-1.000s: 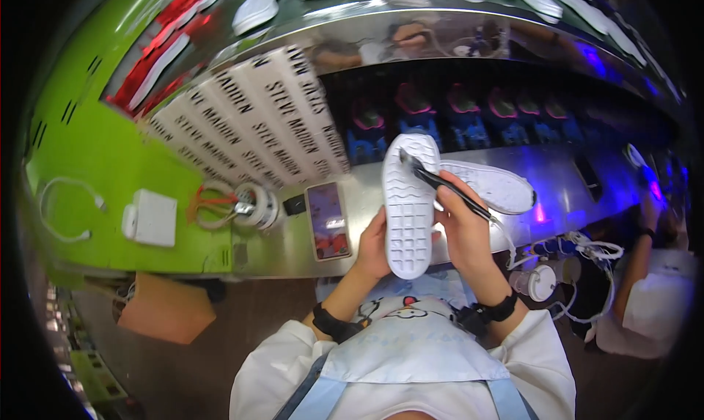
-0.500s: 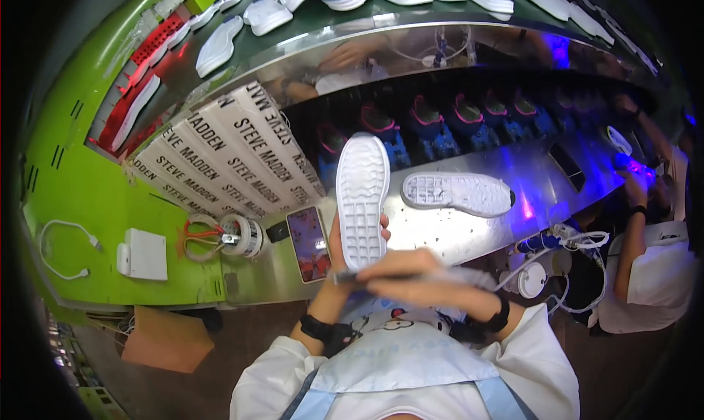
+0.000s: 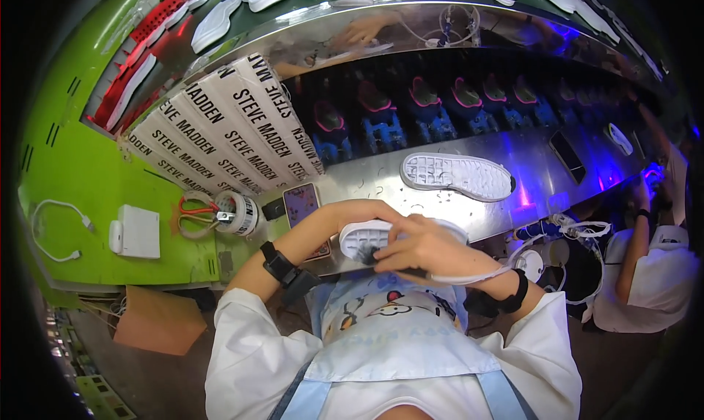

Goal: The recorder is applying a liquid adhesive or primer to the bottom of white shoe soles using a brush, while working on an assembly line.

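Observation:
A white shoe sole (image 3: 356, 238), grid side up, lies crosswise close to my body. My left hand (image 3: 369, 212) is closed over its far edge, fingers partly hidden behind the right hand. My right hand (image 3: 427, 248) pinches a brush; its dark bristles (image 3: 364, 253) touch the gridded part of the sole, and the pale handle (image 3: 469, 278) runs along under the wrist. Beyond the hands, a second white sole (image 3: 456, 177) rests grid side up on the metal bench (image 3: 367, 184).
A white printed box (image 3: 229, 130) stands at left, near red-handled scissors (image 3: 196, 213), a tape roll (image 3: 240, 213) and a phone (image 3: 301, 202). A white power adapter (image 3: 137, 231) sits on the green table. Soles line the far shelf; a co-worker's arm (image 3: 636, 248) is at right.
The held sole has turned from upright to crosswise and come nearer my body. My left hand has moved to its far side, and the brush now meets the sole.

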Demonstrator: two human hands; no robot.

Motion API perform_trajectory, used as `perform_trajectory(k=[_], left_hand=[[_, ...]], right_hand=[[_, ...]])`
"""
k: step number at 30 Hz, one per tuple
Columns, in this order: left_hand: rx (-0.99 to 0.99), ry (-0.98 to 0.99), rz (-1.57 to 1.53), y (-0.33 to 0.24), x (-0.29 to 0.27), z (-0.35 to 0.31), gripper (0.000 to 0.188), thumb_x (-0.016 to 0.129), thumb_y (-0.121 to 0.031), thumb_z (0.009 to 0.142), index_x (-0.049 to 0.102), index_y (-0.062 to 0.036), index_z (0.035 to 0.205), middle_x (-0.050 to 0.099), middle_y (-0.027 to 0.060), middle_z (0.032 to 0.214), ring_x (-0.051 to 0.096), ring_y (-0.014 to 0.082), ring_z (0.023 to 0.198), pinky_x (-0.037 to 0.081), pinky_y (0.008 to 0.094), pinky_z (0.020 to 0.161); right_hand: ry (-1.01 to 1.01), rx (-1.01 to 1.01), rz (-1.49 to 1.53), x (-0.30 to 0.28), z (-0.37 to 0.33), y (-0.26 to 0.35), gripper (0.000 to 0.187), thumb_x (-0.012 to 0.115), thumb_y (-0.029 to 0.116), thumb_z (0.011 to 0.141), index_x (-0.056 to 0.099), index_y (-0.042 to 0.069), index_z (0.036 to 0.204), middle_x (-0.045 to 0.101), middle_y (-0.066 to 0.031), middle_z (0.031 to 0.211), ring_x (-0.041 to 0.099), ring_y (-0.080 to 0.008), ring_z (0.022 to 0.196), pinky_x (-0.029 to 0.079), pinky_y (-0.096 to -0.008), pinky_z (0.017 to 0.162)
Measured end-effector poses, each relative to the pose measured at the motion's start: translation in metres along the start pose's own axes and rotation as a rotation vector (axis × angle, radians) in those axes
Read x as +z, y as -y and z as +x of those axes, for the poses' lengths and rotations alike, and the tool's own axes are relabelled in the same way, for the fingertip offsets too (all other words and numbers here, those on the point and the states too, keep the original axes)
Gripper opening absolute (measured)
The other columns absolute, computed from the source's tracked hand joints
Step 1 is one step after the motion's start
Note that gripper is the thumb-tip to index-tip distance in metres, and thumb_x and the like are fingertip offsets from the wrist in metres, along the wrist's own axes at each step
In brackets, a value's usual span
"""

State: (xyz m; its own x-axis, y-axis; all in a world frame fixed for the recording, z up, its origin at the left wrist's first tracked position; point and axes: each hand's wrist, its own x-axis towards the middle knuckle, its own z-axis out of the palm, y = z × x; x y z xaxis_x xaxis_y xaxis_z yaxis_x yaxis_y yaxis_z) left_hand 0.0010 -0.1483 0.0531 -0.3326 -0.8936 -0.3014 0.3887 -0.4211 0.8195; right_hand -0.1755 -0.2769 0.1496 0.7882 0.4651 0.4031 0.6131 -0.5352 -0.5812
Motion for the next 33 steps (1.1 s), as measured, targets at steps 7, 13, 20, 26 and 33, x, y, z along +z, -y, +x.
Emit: perform_trajectory(k=[7, 13, 20, 26, 33], left_hand=[[0.66, -0.111, -0.95, 0.025, 0.035, 0.001, 0.063, 0.03, -0.045, 0.092, 0.025, -0.0049, 0.141, 0.03, 0.0191, 0.143, 0.031, 0.0343, 0.131, 0.021, 0.046, 0.11], [0.882, -0.115, -1.03, 0.043, 0.07, 0.019, 0.059, 0.035, -0.036, 0.089, 0.033, -0.0002, 0.136, 0.043, 0.0189, 0.133, 0.045, 0.0312, 0.119, 0.039, 0.0474, 0.098], [0.985, -0.431, -1.026, 0.027, 0.071, 0.017, 0.067, 0.045, -0.04, 0.085, 0.028, -0.0032, 0.139, 0.038, 0.0161, 0.137, 0.045, 0.0297, 0.114, 0.039, 0.0434, 0.099], [0.894, -0.252, -0.986, 0.012, 0.06, 0.011, 0.072, 0.041, -0.046, 0.083, 0.031, 0.0019, 0.136, 0.052, 0.0198, 0.111, 0.055, 0.0315, 0.093, 0.049, 0.0414, 0.082], [0.622, -0.265, -0.753, -0.015, 0.052, 0.003, 0.07, 0.042, -0.042, 0.083, 0.031, 0.0042, 0.134, 0.046, 0.0235, 0.128, 0.057, 0.0344, 0.098, 0.052, 0.0445, 0.079]], right_hand=[[-0.415, 0.446, 0.486, -0.024, -0.015, -0.006, 0.024, 0.066, 0.0, 0.072, 0.069, 0.002, 0.095, 0.065, -0.0106, 0.095, 0.061, -0.0184, 0.092, 0.048, -0.0304, 0.082], [-0.755, 0.294, -0.291, -0.007, 0.011, -0.019, 0.025, 0.068, -0.001, 0.069, 0.068, 0.002, 0.094, 0.066, -0.0116, 0.083, 0.058, -0.0218, 0.068, 0.045, -0.0327, 0.064], [-0.682, 0.328, 0.169, 0.006, 0.014, -0.005, 0.015, 0.065, 0.004, 0.072, 0.066, 0.003, 0.087, 0.064, -0.0118, 0.077, 0.061, -0.0264, 0.073, 0.045, -0.0361, 0.077], [-0.39, 0.777, 0.958, 0.021, 0.004, 0.007, 0.016, 0.06, 0.015, 0.085, 0.067, 0.001, 0.088, 0.066, -0.0039, 0.074, 0.06, -0.0077, 0.069, 0.049, -0.0238, 0.065], [-0.242, 0.456, 0.731, 0.015, -0.003, -0.011, 0.013, 0.057, 0.007, 0.082, 0.066, -0.001, 0.087, 0.066, -0.0091, 0.078, 0.064, -0.0142, 0.066, 0.05, -0.0248, 0.062]])
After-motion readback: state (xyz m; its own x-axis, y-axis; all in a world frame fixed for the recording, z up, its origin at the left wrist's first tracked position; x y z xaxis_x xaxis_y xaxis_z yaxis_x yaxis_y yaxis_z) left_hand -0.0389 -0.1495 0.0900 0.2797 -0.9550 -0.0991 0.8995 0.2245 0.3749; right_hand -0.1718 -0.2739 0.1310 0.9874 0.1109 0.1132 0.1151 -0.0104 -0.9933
